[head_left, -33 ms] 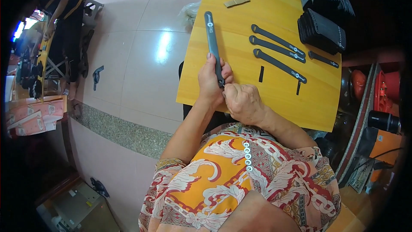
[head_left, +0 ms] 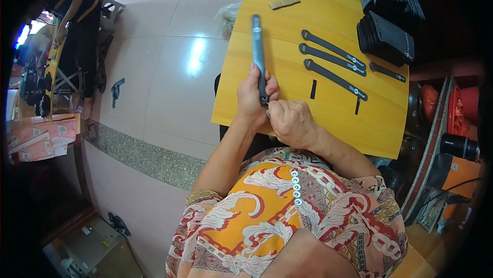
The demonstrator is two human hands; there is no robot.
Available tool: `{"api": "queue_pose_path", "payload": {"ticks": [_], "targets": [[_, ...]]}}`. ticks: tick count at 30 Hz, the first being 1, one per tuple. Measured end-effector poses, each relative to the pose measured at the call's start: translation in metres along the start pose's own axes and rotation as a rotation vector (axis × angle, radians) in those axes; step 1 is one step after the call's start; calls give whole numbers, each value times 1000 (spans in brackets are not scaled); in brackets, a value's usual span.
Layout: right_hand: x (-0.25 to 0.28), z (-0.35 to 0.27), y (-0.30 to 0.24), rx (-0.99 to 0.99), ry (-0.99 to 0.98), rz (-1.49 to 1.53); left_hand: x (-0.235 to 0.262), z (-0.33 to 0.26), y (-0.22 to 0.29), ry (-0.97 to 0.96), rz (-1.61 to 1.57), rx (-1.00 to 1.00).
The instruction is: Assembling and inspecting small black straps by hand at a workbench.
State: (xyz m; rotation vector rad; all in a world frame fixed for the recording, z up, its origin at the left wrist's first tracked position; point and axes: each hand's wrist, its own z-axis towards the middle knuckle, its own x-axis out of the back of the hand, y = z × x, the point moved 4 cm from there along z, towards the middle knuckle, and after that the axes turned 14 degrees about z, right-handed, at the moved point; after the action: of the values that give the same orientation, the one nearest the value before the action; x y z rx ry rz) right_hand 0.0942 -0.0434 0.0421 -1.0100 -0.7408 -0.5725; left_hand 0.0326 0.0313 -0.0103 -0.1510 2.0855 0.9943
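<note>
Bare yellow table [head_left: 287, 57] lies open left of the three dark straps [head_left: 331, 62]; black stacks [head_left: 387, 18] crowd the far right.

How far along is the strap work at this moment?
Looks done: three long dark straps lie side by side on the yellow table. In hand: the left hand grips a grey strap while the right hand works its near end. Seemingly left: a stack of black pieces and small loose bits.

The long strap [head_left: 258, 52] in the left hand [head_left: 251, 98] looked like dull grey plastic. Under it, the yellow wood table [head_left: 287, 36] was smooth and shiny.
</note>
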Motion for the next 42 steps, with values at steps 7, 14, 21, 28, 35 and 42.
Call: {"api": "queue_pose_path", "payload": {"ticks": [7, 14, 21, 28, 35, 42], "targets": [[6, 4, 10, -7, -6, 1, -4, 2, 0, 111, 117, -63], [-4, 3, 3, -30, 58, 13, -3, 0, 2, 96, 166, -186], [-4, 3, -3, -60, 25, 90, -5, 0, 2, 85, 153, -141], [23, -1, -1, -57, -55, 21, -8, 0, -3, 94, 228, -82], [31, 2, -9, -1, 70, 93, -9, -3, -2, 117, 351, -30], [24, -4, 6, -308, 186, 452, 9, -38, 5, 136, 833, -285]]}}
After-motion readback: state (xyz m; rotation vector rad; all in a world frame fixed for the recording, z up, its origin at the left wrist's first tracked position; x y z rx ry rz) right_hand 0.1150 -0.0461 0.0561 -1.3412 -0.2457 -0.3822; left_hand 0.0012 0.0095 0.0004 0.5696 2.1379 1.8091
